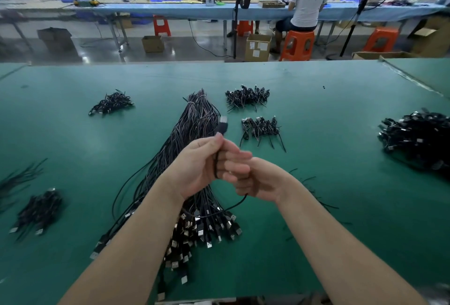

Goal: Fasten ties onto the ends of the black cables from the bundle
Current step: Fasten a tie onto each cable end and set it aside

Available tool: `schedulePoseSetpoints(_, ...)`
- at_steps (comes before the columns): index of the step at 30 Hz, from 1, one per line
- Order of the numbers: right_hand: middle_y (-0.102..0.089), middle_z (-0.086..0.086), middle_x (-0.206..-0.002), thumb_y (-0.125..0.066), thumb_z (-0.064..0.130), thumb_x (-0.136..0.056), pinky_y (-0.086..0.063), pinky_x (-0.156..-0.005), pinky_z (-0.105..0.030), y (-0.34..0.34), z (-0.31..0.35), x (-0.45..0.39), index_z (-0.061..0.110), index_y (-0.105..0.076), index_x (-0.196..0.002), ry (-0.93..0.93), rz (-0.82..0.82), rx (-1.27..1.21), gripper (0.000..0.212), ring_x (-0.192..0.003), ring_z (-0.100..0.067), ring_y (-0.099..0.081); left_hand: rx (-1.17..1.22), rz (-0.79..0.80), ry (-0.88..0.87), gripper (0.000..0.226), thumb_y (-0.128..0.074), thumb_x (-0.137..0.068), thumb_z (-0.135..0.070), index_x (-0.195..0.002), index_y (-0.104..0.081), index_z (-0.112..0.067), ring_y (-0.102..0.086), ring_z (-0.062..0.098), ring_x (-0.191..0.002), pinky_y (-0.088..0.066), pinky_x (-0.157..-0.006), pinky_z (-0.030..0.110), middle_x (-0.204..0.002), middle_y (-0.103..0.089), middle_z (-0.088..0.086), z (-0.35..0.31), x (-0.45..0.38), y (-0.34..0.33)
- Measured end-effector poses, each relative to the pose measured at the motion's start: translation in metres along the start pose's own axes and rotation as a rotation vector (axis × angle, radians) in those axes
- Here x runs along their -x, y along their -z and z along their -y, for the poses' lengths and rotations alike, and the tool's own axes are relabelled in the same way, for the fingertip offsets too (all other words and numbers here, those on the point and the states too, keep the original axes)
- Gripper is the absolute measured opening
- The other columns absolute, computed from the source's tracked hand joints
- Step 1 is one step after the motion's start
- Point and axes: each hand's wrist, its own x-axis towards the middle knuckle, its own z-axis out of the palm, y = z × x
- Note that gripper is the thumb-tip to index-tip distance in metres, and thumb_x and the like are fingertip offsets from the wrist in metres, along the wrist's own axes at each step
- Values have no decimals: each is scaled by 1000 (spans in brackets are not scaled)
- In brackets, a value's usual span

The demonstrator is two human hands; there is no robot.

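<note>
I hold one black cable (222, 127) above the bundle (194, 134) on the green table (341, 100); my left hand (207, 166) curls round it, plug sticking up past the thumb, and my right hand (258, 180) (blurred) is curled on its trailing length. Tied bunches (247, 97) lie beyond; a big pile (416, 139) sits far right.
</note>
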Motion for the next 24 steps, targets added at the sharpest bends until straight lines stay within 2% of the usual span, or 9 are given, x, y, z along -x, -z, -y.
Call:
schedulePoseSetpoints(2,-30,0,-70,-55,41,-99,-21,-59,-26,1,3,-1,17,-59,-86,-16,-27,-25,28,-66,-17,-20,-74,81,72,42,-56,-101,-37,-104,-72,2,-74,36,-93,-62,-75,40,-111,-71,29,1,8,3)
schedulePoseSetpoints(4,-45,3,-64,-54,38,-100,-34,-58,-24,4,6,-1,16,-61,-74,-53,-54,-16,34,-58,-13,-39,-156,54,144,44,-56,-101,-36,-106,-71,5,-72,40,-99,-60,-83,45,-111,-70,31,4,15,5)
schedulePoseSetpoints(6,-41,7,-55,-51,34,-103,-31,-46,-21,4,10,1,19,-58,-62,-71,-73,-7,44,-44,-9,-35,-302,-10,196,44,-54,-100,-33,-104,-73,6,-72,40,-102,-59,-90,45,-109,-72,28,11,20,8)
schedulePoseSetpoints(8,-36,8,-56,-52,33,-104,-23,-42,-20,0,16,2,17,-56,-66,-44,-83,36,41,-42,-6,-27,-443,-66,202,43,-51,-99,-33,-103,-74,3,-72,34,-106,-56,-98,43,-108,-74,22,19,24,12)
schedulePoseSetpoints(12,-39,7,-57,-51,31,-105,-23,-42,-19,-8,24,3,13,-59,-79,25,-111,177,33,-44,-6,-27,-557,-235,52,42,-45,-102,-36,-110,-75,-8,-69,18,-114,-50,-104,29,-112,-76,6,38,28,18)
schedulePoseSetpoints(15,-41,7,-58,-47,29,-107,-20,-43,-20,-16,27,4,11,-63,-87,62,-77,265,32,-45,-7,-27,-460,-420,-53,38,-49,-96,-42,-110,-76,-20,-66,13,-119,-48,-109,33,-117,-75,0,49,25,22)
schedulePoseSetpoints(17,-41,8,-56,-46,27,-107,-20,-44,-20,-23,26,4,11,-64,-87,101,-63,329,32,-45,-8,-26,-384,-470,-84,37,-51,-95,-44,-107,-78,-21,-65,20,-121,-46,-109,41,-118,-74,8,55,24,22)
schedulePoseSetpoints(20,-38,5,-58,-46,26,-108,-20,-47,-22,-29,24,3,12,-65,-85,149,-58,403,33,-48,-9,-25,-294,-566,-113,40,-50,-100,-41,-100,-78,-13,-66,32,-114,-50,-106,45,-111,-71,24,56,20,19)
schedulePoseSetpoints(24,-39,4,-58,-47,25,-107,-25,-47,-22,-32,14,3,16,-59,-73,159,-69,496,37,-48,-9,-28,2,-598,-125,38,-42,-107,-24,-115,-70,1,-68,30,-115,-58,-90,31,-116,-72,19,51,12,8)
